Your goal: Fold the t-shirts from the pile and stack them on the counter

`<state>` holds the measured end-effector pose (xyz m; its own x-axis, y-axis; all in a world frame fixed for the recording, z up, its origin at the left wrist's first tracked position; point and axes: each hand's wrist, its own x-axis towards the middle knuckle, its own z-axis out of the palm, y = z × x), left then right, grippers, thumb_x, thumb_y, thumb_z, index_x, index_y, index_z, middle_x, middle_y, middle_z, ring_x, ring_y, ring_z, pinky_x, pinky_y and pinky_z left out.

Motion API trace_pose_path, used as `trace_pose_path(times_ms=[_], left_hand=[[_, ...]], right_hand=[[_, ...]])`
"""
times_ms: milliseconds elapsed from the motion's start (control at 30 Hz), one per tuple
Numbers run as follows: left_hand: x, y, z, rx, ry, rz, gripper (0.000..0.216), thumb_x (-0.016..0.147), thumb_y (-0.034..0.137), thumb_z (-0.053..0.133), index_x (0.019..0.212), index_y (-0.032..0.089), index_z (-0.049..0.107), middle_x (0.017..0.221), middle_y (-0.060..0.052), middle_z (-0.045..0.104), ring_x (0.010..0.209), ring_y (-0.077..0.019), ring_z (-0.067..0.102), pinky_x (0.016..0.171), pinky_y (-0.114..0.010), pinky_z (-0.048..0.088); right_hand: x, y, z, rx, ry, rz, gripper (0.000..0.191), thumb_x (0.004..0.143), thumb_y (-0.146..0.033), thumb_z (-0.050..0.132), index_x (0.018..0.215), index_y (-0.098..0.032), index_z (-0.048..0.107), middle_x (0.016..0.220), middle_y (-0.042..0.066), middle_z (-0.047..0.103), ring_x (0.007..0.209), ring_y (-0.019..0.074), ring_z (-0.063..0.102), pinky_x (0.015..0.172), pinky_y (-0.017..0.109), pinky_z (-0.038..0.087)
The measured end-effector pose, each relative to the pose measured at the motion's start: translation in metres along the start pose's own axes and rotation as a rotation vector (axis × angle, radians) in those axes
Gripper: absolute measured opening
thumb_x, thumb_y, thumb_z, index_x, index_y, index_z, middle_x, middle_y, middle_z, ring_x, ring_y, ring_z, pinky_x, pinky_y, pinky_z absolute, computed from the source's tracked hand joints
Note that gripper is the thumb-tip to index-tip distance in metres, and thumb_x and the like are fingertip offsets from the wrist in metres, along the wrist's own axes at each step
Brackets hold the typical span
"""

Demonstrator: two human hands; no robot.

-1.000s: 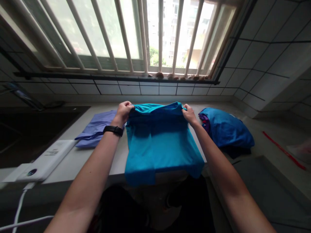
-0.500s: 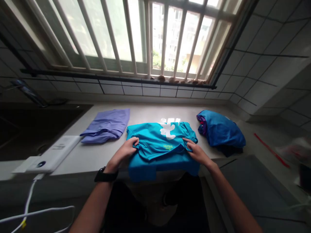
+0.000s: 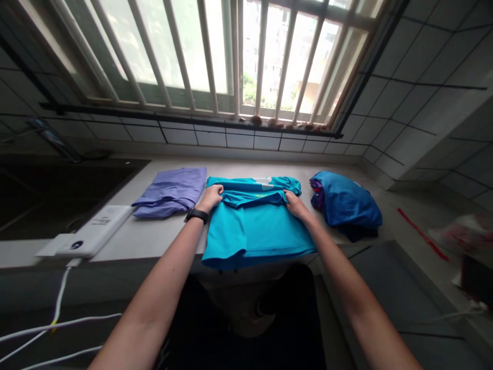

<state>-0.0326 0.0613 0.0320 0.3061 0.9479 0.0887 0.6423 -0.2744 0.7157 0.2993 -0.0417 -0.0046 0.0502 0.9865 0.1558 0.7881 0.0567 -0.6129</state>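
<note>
A turquoise T-shirt (image 3: 269, 226) with a white print lies on the counter, its lower part spread flat to the front edge. Its upper part is bunched in a fold running crosswise. My left hand (image 3: 213, 197) is closed on the left end of that fold, and my right hand (image 3: 295, 202) pinches the right end. Left of the shirt rests a folded lavender cloth (image 3: 173, 190), close to my left wrist, which wears a black band. To the right sits a bundled blue garment (image 3: 346, 203) with purple and red showing at its side.
A white power bank (image 3: 96, 231) with cables plugged in lies on the counter (image 3: 169, 239) at left, beside the dark sink (image 3: 69, 190) and its tap (image 3: 54, 139). A red strip (image 3: 422, 234) lies at right. Behind is a barred window (image 3: 215, 56).
Both hands have moved away from me toward the window, carrying the gripped fabric. More of the shirt's plain lower part shows, and the white print is mostly covered.
</note>
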Motion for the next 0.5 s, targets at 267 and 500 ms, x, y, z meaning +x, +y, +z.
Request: trace_pose_path(times_ms=[267, 500], left_hand=[[-0.074, -0.001, -0.038, -0.296, -0.015, 0.077, 0.017, 0.057, 0.026, 0.057, 0.071, 0.021, 0.047, 0.071, 0.005, 0.049, 0.068, -0.0127, 0.045, 0.066, -0.024, 0.038], [-0.150, -0.012, -0.042, -0.164, -0.076, 0.046, 0.020, 0.063, 0.035, 0.057, 0.075, 0.020, 0.065, 0.081, -0.002, 0.069, 0.084, -0.0226, 0.064, 0.085, -0.034, 0.053]], right_hand=[[-0.079, -0.011, -0.016, 0.166, 0.281, 0.016, 0.036, 0.095, -0.057, 0.047, 0.080, -0.025, 0.052, 0.074, 0.001, 0.057, 0.073, 0.0200, 0.051, 0.073, 0.032, 0.046], [-0.161, -0.018, -0.023, 0.189, 0.140, 0.005, 0.033, 0.095, -0.052, 0.052, 0.089, -0.022, 0.065, 0.072, -0.001, 0.057, 0.068, 0.0182, 0.053, 0.066, 0.028, 0.044]])
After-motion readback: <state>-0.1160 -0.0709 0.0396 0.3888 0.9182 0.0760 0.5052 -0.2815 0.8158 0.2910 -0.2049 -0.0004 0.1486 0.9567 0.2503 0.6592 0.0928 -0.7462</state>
